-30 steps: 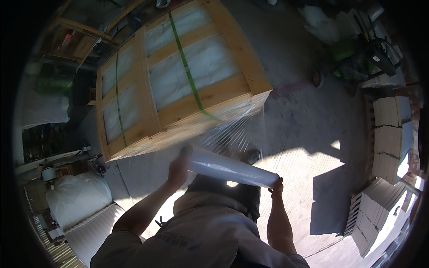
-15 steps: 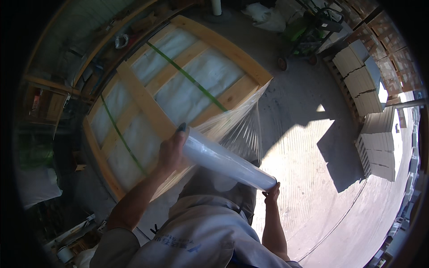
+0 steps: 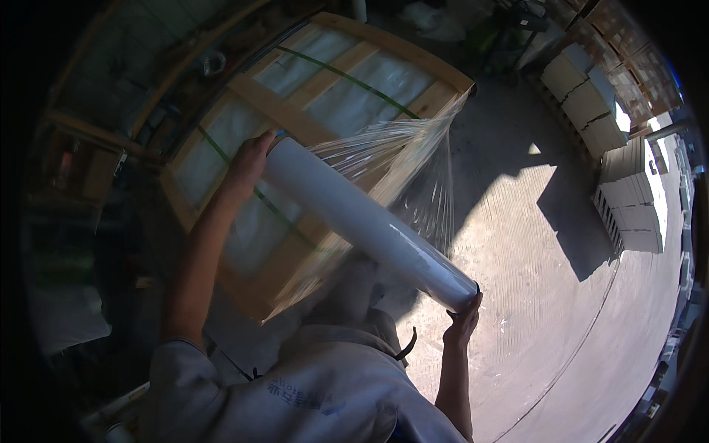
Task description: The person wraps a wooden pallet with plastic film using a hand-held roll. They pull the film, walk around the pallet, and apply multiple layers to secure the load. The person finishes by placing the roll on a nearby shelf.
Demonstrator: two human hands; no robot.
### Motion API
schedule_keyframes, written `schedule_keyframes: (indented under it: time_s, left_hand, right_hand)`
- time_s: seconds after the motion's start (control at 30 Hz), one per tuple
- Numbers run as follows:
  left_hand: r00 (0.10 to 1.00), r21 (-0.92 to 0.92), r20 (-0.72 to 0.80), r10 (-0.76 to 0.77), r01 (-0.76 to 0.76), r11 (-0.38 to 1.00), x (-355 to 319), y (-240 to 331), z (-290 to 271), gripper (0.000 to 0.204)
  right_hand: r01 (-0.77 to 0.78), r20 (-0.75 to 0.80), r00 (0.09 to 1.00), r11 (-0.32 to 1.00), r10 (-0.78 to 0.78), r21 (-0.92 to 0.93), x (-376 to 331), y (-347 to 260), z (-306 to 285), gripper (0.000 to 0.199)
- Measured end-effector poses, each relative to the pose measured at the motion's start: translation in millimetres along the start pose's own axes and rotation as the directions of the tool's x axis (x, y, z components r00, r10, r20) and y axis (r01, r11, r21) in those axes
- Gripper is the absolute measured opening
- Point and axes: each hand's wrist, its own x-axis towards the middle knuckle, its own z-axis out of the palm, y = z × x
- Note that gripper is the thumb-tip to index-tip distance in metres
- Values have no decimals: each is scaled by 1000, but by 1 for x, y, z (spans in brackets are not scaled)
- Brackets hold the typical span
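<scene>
A large roll of clear stretch film [image 3: 362, 218] slants across the view between my two hands. My left hand [image 3: 253, 162] grips its upper left end, and my right hand [image 3: 463, 323] closes around its lower right end. Stretched film [image 3: 413, 144] fans in taut creases from the roll to the near right corner of a wooden crate [image 3: 277, 107]. Film also clings along the crate's near side. Pale wrapped contents [image 3: 358, 103] show between the crate's planks, with green straps [image 3: 347, 76] running over the top. The roll hides part of the crate's near edge.
To the right, stacks of pale slabs [image 3: 631, 196] stand on pallets, with more stacked goods [image 3: 613, 44] behind. Sunlit concrete floor [image 3: 509, 317] lies on my right. Wooden shelving [image 3: 96, 133] lines the left, and a wheeled cart [image 3: 517, 26] stands at the back.
The roll has come up closer to the head view, its left end raised and shifted left with my left hand. The film at the crate's corner is drawn into a wider fan.
</scene>
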Motion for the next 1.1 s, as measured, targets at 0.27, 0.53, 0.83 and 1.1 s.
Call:
schedule_keyframes:
  time_s: [0.27, 0.53, 0.83, 1.1]
  left_hand:
    - [991, 47, -20, 131, -130, 990, -63, -58, -123, 53]
    - [999, -47, 37, 22, -20, 999, -72, -163, -265, 53]
    - [967, 237, 233, -105, 49, 970, -99, -365, -454, 53]
    - [900, 350, 246, -359, 263, 899, -79, -528, -460, 46]
  right_hand:
    - [-26, 37, 999, 994, 30, -110, -157, 13, 53, 74]
    - [-55, -38, 998, 994, 52, -92, -312, 63, 160, 73]
    - [-474, -32, 880, 876, 473, -91, -480, 221, 299, 78]
    - [-366, -112, 930, 852, 350, -373, -475, 362, 365, 77]
